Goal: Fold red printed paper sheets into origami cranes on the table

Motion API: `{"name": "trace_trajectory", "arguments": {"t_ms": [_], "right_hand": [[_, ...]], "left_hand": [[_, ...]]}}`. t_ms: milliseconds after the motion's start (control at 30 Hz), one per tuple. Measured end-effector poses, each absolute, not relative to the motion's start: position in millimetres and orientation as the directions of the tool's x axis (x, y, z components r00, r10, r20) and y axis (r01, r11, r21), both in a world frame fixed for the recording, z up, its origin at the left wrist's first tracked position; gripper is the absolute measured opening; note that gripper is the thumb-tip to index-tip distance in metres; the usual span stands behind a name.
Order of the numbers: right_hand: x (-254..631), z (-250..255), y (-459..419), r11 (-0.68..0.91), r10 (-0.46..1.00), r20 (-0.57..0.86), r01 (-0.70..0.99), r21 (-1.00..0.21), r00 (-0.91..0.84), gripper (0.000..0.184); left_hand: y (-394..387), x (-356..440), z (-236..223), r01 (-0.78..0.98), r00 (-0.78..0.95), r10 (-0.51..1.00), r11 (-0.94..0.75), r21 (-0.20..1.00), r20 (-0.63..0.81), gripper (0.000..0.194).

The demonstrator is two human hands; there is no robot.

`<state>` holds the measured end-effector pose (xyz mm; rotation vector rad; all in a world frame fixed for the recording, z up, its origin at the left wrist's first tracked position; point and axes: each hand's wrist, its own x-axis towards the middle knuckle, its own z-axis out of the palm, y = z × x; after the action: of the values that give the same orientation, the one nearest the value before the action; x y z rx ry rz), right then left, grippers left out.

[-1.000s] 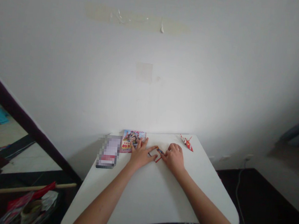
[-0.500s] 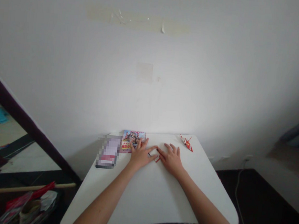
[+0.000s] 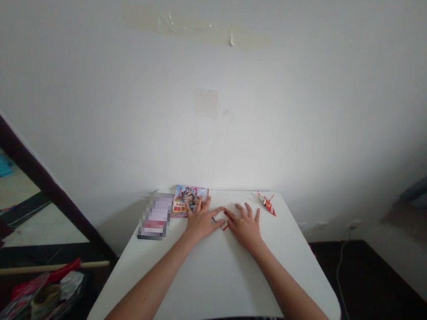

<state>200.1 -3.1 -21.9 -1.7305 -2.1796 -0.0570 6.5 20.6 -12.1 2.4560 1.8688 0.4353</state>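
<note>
My left hand (image 3: 202,220) lies flat and open on the white table (image 3: 226,279), fingers spread. My right hand (image 3: 244,225) lies flat beside it, fingers stretched out and apart. Both press down on a small folded piece of red printed paper (image 3: 224,225), of which only a sliver shows between the two hands. A finished red paper crane (image 3: 266,203) stands at the table's far right corner, apart from my right hand.
A colourful printed leaflet (image 3: 187,200) lies at the far edge, partly under my left fingertips. A blurred dark phone-like object (image 3: 154,216) rests to its left. The wall is right behind the table. Bags and a wooden stick (image 3: 38,267) lie on the floor at left.
My right hand went from a closed pinch on the red paper to lying flat with its fingers spread over it. My left hand has stayed in place.
</note>
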Motion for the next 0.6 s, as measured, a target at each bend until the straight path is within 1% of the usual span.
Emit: {"name": "trace_trajectory", "arguments": {"t_ms": [167,333,467,600], "right_hand": [[198.1,-16.5,-7.7,0.221,0.940,0.294,0.966,-0.135,-0.174,0.040],[196.4,-15.0,-10.0,0.199,0.925,0.341,0.977,-0.070,-0.164,0.038],[198.9,-13.6,-9.5,0.212,0.902,0.396,0.976,-0.056,-0.173,0.034],[202.0,-10.3,-8.9,0.233,0.879,0.444,0.969,-0.083,-0.173,0.030]], "left_hand": [[20.2,6.8,-13.7,0.945,0.238,0.946,-0.278,0.172,0.220,0.054],[19.5,7.0,-12.9,0.950,0.236,0.946,-0.273,0.154,0.220,0.055],[19.7,6.1,-13.7,0.949,0.244,0.942,-0.281,0.145,0.229,0.055],[20.2,5.1,-15.7,0.948,0.254,0.934,-0.292,0.128,0.252,0.054]]}}
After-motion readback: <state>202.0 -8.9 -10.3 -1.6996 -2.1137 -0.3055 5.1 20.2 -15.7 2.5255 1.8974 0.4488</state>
